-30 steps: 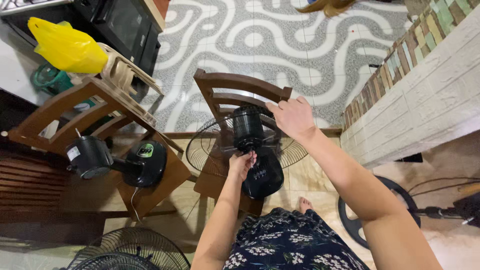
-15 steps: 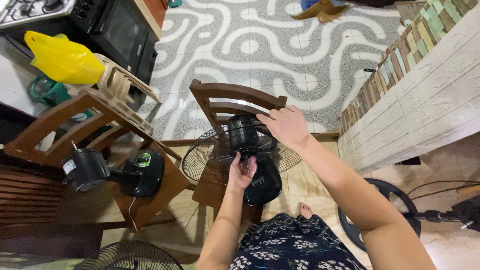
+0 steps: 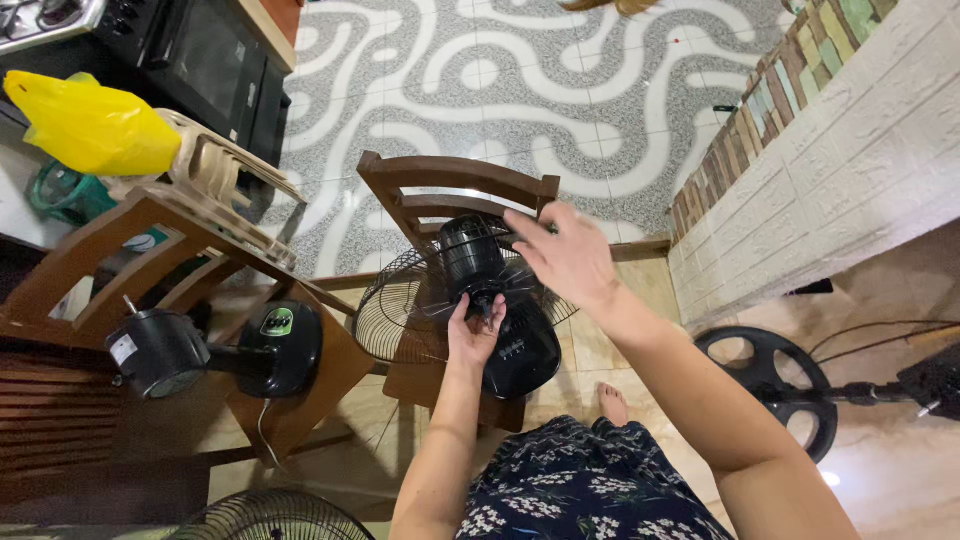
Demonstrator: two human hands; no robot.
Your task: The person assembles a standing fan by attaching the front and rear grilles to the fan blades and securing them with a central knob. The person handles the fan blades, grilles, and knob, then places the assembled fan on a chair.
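A black desk fan stands on a wooden chair point(image 3: 440, 178) in front of me, with its motor housing point(image 3: 470, 255) and round base point(image 3: 520, 355). A wire rear guard point(image 3: 400, 310) sits around the motor. My left hand point(image 3: 475, 328) reaches up under the motor, fingers curled at its front hub. My right hand point(image 3: 565, 255) hovers over the upper right of the guard, fingers loosely spread, touching or just above the wire rim.
A second black fan motor and base point(image 3: 215, 350) lies on a wooden chair at left. A yellow bag point(image 3: 90, 125) rests on stacked plastic stools. Another guard point(image 3: 270, 518) lies at the bottom left. A round fan stand base point(image 3: 770, 385) sits on the floor at right beside a brick-patterned wall.
My right hand has lifted slightly off the guard rim and opened. My left hand has shifted up at the motor's front. The view has drifted a little.
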